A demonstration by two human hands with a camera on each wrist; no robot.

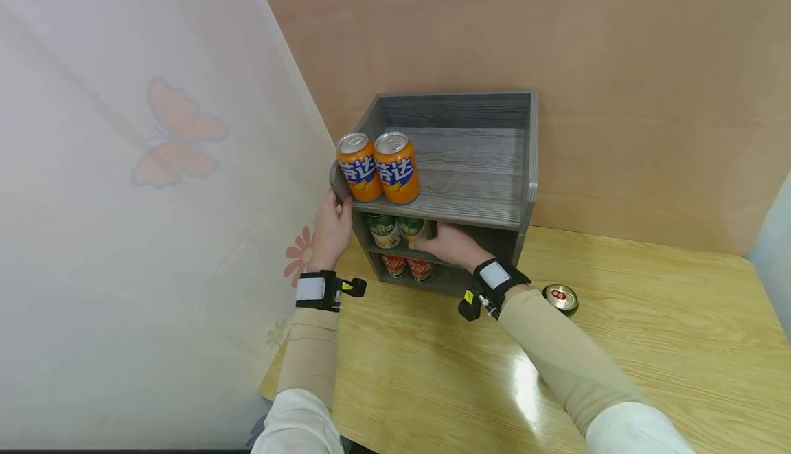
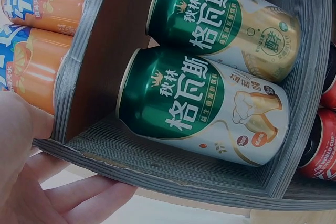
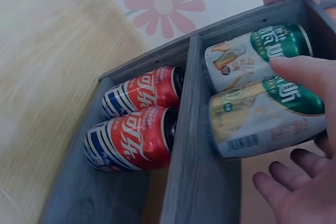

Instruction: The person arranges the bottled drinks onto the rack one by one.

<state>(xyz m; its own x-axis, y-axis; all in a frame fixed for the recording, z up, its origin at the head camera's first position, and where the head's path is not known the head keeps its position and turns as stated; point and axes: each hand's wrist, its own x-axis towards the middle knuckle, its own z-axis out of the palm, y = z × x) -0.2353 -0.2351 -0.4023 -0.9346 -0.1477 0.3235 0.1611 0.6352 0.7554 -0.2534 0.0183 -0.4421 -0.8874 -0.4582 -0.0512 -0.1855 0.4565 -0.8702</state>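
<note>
A small grey wooden shelf (image 1: 469,165) stands on the table. My left hand (image 1: 331,232) holds its left side panel, with the fingers on the outer face in the left wrist view. Two green-and-white drink cans, one (image 2: 205,106) by the side panel and another (image 2: 226,24) beside it, stand on the middle level. My right hand (image 1: 454,244) is at the inner can; in the right wrist view its thumb (image 3: 294,72) lies over that can while the fingers are spread loosely beside it. Whether the fingertips touch it, I cannot tell.
Two orange soda cans (image 1: 396,169) stand on the top level at the left. Two red cola cans (image 3: 142,140) occupy the bottom level. Another can (image 1: 560,298) stands on the table (image 1: 649,316) right of the shelf. A wall (image 1: 247,165) runs along the left.
</note>
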